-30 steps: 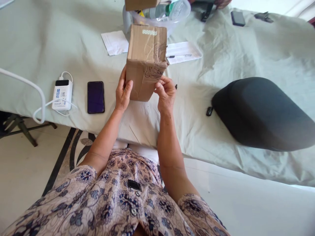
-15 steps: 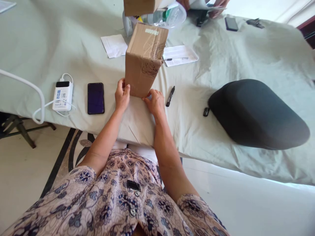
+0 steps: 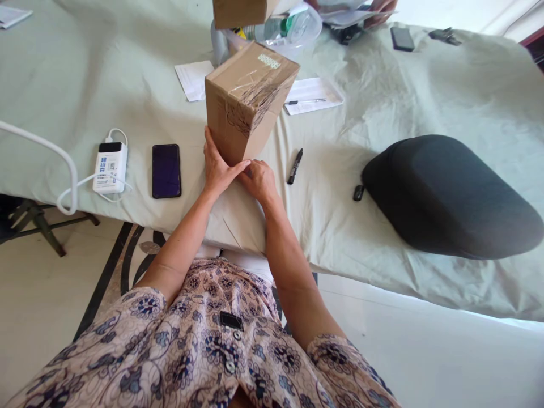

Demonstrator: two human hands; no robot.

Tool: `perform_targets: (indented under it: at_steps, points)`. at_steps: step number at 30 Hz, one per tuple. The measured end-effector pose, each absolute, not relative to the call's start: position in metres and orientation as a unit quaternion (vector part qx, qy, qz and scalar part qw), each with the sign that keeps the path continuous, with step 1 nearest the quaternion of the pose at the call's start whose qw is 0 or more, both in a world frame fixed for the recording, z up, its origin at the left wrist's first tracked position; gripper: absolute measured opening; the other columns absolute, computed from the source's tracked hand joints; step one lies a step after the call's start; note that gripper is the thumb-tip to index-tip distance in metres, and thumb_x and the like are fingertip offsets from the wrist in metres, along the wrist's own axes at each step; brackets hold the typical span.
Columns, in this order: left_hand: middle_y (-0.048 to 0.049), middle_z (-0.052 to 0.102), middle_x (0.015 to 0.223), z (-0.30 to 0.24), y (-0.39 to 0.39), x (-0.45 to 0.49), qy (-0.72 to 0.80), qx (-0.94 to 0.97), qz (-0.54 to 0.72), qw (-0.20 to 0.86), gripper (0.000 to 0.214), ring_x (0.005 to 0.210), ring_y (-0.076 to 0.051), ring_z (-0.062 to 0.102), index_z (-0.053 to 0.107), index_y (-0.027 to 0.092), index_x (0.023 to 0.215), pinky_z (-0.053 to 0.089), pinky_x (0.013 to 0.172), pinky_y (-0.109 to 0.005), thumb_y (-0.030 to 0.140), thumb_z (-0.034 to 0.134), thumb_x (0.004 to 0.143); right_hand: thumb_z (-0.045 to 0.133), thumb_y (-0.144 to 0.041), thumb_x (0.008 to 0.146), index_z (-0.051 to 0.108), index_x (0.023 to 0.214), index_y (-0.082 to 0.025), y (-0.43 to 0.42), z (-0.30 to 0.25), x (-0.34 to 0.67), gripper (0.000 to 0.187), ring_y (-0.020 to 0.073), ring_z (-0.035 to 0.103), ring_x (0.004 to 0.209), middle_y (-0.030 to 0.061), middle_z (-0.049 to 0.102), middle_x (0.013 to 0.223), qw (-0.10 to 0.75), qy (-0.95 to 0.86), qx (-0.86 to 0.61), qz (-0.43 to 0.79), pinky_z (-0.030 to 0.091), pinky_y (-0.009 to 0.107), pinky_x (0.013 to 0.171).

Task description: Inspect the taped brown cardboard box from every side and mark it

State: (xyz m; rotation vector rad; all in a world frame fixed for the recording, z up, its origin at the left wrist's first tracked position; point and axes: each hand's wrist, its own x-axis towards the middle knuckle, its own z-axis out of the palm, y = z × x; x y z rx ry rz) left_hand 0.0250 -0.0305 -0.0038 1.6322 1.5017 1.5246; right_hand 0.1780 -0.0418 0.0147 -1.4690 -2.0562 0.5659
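A brown cardboard box (image 3: pixel 238 107) stands upright on the cloth-covered table, one corner turned towards me. Dark scribbled lines cross its top edge and upper sides. My left hand (image 3: pixel 219 170) grips its lower left side, fingers along the face and thumb stretched to the near bottom corner. At that same corner, the curled fingers of my right hand (image 3: pixel 259 182) hold the base, their tips partly hidden. The two hands meet there. Just right of my right hand lies an uncapped black marker (image 3: pixel 294 166); its cap (image 3: pixel 358 193) lies farther right.
Left of my hands lie a phone (image 3: pixel 166 171) and a white power bank (image 3: pixel 110 168) with a cable. A large black rounded object (image 3: pixel 450 198) sits at right. Behind the box are papers (image 3: pixel 193 80), a pen on a white sheet (image 3: pixel 314 95), a clear plastic tub (image 3: pixel 312 25) and another person's hand (image 3: pixel 380 11).
The box has turned on the table, bringing a corner towards me. My left hand has spread along its side, its thumb now reaching my right hand, which has shifted slightly left.
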Motion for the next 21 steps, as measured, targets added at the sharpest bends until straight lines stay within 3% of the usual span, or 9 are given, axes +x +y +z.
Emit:
perform_targets:
  at_steps: [3,6,9,12,14,16,21]
  points:
    - [-0.0194,0.001,0.175,-0.008,-0.027,0.025,0.528,0.588,0.566,0.234,0.147,0.164,-0.038,-0.004,-0.007,0.024,0.164,0.001,0.135,-0.054,0.054,0.094,0.061,0.061,-0.033,0.088,0.060,0.078,-0.023,-0.039,0.014,0.184,0.014,0.0251,0.064,0.087,0.0083,0.070,0.086,0.312,-0.757,-0.518,0.247,0.052,0.045,0.092]
    - [-0.0176,-0.002,0.176,-0.008,-0.027,0.026,0.518,0.582,0.578,0.242,0.145,0.164,-0.038,-0.006,-0.005,0.026,0.164,0.000,0.135,-0.055,0.056,0.093,0.062,0.059,-0.039,0.090,0.064,0.089,-0.023,-0.037,0.020,0.192,0.017,0.0222,0.066,0.087,0.0065,0.070,0.091,0.413,-0.709,-0.503,0.271,0.054,0.044,0.091]
    - [-0.0174,-0.002,0.176,-0.007,-0.030,0.029,0.519,0.585,0.567,0.259,0.148,0.164,-0.040,-0.005,-0.005,0.027,0.163,0.003,0.135,-0.057,0.059,0.094,0.059,0.051,-0.054,0.097,0.059,0.125,-0.028,-0.042,0.038,0.195,0.039,0.0242,0.066,0.108,0.0098,0.067,0.120,0.545,-0.618,-0.517,0.233,0.054,0.047,0.097]
    - [-0.0133,-0.001,0.177,-0.008,-0.032,0.031,0.525,0.595,0.546,0.270,0.150,0.164,-0.040,-0.002,-0.008,0.032,0.163,0.006,0.135,-0.057,0.064,0.093,0.057,0.045,-0.066,0.098,0.041,0.148,-0.042,-0.053,0.062,0.191,0.055,0.0273,0.049,0.141,0.0067,0.044,0.156,0.593,-0.620,-0.482,0.178,0.049,0.050,0.111]
    - [-0.0127,-0.001,0.177,-0.009,-0.033,0.031,0.525,0.606,0.532,0.274,0.151,0.164,-0.040,0.001,-0.012,0.032,0.163,0.010,0.135,-0.055,0.066,0.092,0.057,0.044,-0.069,0.098,0.042,0.148,-0.043,-0.057,0.077,0.186,0.056,0.0268,0.038,0.152,0.0052,0.039,0.159,0.601,-0.657,-0.437,0.126,0.037,0.052,0.124]
    - [-0.0159,0.000,0.176,-0.010,-0.032,0.031,0.518,0.618,0.521,0.279,0.154,0.164,-0.039,0.005,-0.016,0.029,0.162,0.014,0.134,-0.054,0.064,0.093,0.057,0.044,-0.065,0.100,0.054,0.139,-0.036,-0.056,0.087,0.183,0.050,0.0253,0.037,0.152,0.0079,0.042,0.154,0.598,-0.679,-0.415,0.094,0.029,0.051,0.129]
    - [-0.0152,0.001,0.176,-0.011,-0.031,0.027,0.502,0.620,0.522,0.301,0.153,0.163,-0.038,0.009,-0.013,0.034,0.161,0.016,0.133,-0.056,0.051,0.097,0.056,0.055,-0.064,0.096,0.066,0.110,-0.027,-0.041,0.101,0.184,0.040,0.0265,0.042,0.147,0.0110,0.048,0.142,0.616,-0.658,-0.430,0.048,0.031,0.052,0.128]
